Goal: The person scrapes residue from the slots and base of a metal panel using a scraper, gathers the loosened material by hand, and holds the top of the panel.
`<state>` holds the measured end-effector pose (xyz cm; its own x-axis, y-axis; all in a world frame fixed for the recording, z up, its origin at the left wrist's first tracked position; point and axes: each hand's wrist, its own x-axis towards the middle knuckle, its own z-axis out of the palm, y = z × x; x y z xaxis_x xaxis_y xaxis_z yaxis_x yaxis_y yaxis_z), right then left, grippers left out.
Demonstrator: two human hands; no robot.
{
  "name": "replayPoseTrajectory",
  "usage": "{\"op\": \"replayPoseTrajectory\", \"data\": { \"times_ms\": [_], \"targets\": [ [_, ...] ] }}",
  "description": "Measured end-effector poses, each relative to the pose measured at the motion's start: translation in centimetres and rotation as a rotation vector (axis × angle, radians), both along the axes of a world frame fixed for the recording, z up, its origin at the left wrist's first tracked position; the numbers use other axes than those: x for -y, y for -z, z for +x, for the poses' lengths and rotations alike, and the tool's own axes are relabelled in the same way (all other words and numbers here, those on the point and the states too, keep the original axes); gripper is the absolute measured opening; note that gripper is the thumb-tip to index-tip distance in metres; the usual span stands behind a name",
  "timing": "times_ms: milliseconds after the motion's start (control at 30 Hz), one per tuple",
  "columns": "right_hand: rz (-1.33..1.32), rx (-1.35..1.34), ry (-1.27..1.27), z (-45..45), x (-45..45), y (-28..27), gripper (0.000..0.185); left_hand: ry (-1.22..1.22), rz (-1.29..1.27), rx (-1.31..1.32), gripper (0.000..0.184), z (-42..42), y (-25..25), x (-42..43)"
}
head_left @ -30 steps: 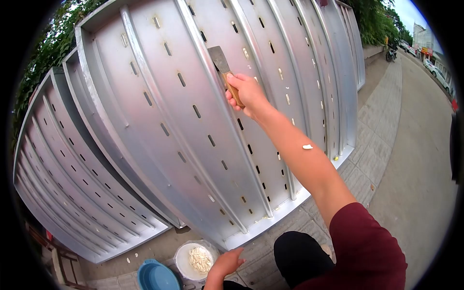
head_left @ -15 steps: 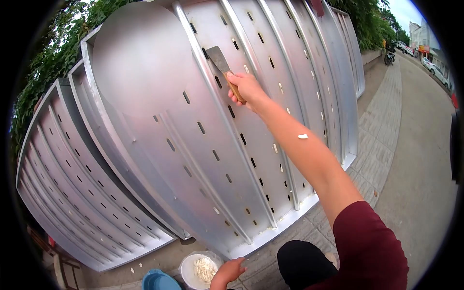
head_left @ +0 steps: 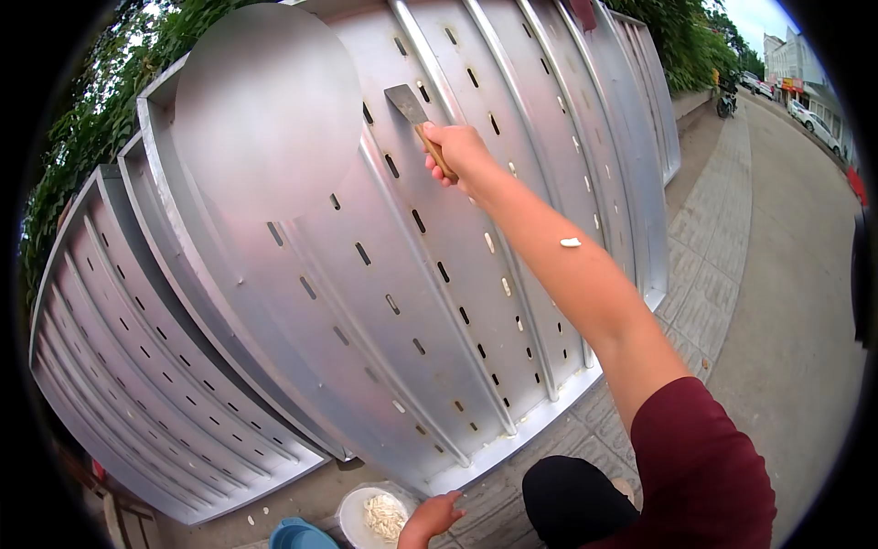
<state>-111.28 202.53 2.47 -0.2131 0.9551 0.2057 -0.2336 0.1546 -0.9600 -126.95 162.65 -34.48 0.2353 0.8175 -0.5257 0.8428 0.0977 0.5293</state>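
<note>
My right hand [head_left: 450,154] grips the wooden handle of a scraper [head_left: 408,106], whose flat metal blade points up and left against the slotted metal panel [head_left: 366,293]. Rows of slots run between raised ribs on the panel, and whitish pieces sit in some of them. One white piece [head_left: 571,242] lies on my right forearm. Low in the view, my left hand [head_left: 437,515] is beside a white bucket [head_left: 355,520] that holds pale pieces; its fingers are partly spread and nothing shows in them.
A blue basin [head_left: 300,534] stands left of the bucket. Another slotted panel [head_left: 137,366] leans at the left. Leafy plants rise behind the panels. Paving [head_left: 709,274] and a road [head_left: 786,302] run along the right, with a parked motorcycle [head_left: 726,104] and cars farther off.
The scraper has shifted from beside a raised rib to a place near a slot farther right on the panel. The camera view has moved slightly, and a blurred round patch now covers the panel's upper left.
</note>
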Motion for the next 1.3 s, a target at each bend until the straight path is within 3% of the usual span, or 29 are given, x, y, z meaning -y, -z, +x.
{"op": "replayPoseTrajectory", "data": {
  "times_ms": [167, 400, 533, 700, 867, 1067, 1300],
  "targets": [
    [-0.089, 0.038, -0.063, 3.3, -0.3, 2.6, 0.034, -0.007, -0.024, 0.007, 0.050, 0.8, -1.5, 0.0],
    [0.027, 0.063, 0.033, 1.1, -2.1, -1.3, 0.034, -0.004, 0.054, 0.000, 0.049, 0.0, 0.4, 0.8],
    [-0.078, 0.148, -0.039, 4.3, 0.8, 7.9, 0.036, -0.038, 0.038, 0.011, 0.049, 0.1, -0.1, 0.7],
    [-0.144, 0.182, -0.085, 11.7, 8.7, 28.0, 0.032, -0.030, -0.036, -0.006, 0.048, 0.7, -1.3, 0.1],
    [-0.414, 0.213, -0.053, 19.6, 19.4, 44.9, 0.033, -0.055, -0.021, -0.001, 0.045, 1.6, -2.6, 0.2],
    [-0.540, 0.285, -0.027, 21.4, 22.3, 50.5, 0.038, -0.027, -0.043, -0.027, 0.045, 2.3, -2.4, 0.7],
    [-0.480, 0.302, -0.004, 17.8, 16.8, 48.4, 0.041, -0.054, -0.049, -0.039, 0.046, 3.0, -2.4, 0.3]
  ]
}}
